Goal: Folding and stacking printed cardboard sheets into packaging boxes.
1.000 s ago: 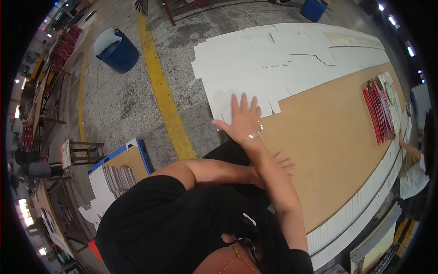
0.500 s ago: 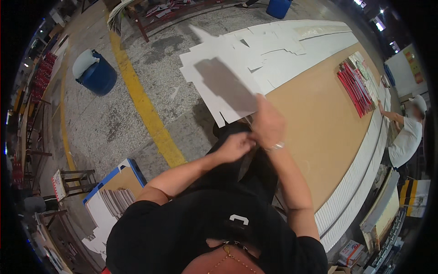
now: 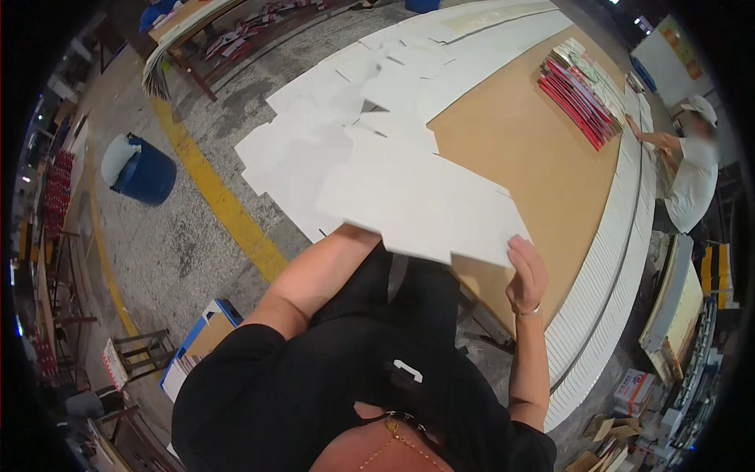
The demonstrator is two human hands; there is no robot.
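Since the earlier frame both hands came apart and one white flat sheet point(image 3: 421, 206) was lifted off the pile, held flat over the table edge. Right hand point(image 3: 525, 274) was curled on its near right corner. Left hand was hidden under the sheet; grip can't be told. Behind: a spread of white sheets point(image 3: 346, 102) on one brown table point(image 3: 519, 157), one row of red packs point(image 3: 578, 93), one blue bin point(image 3: 145, 169), one co-worker point(image 3: 692, 169).
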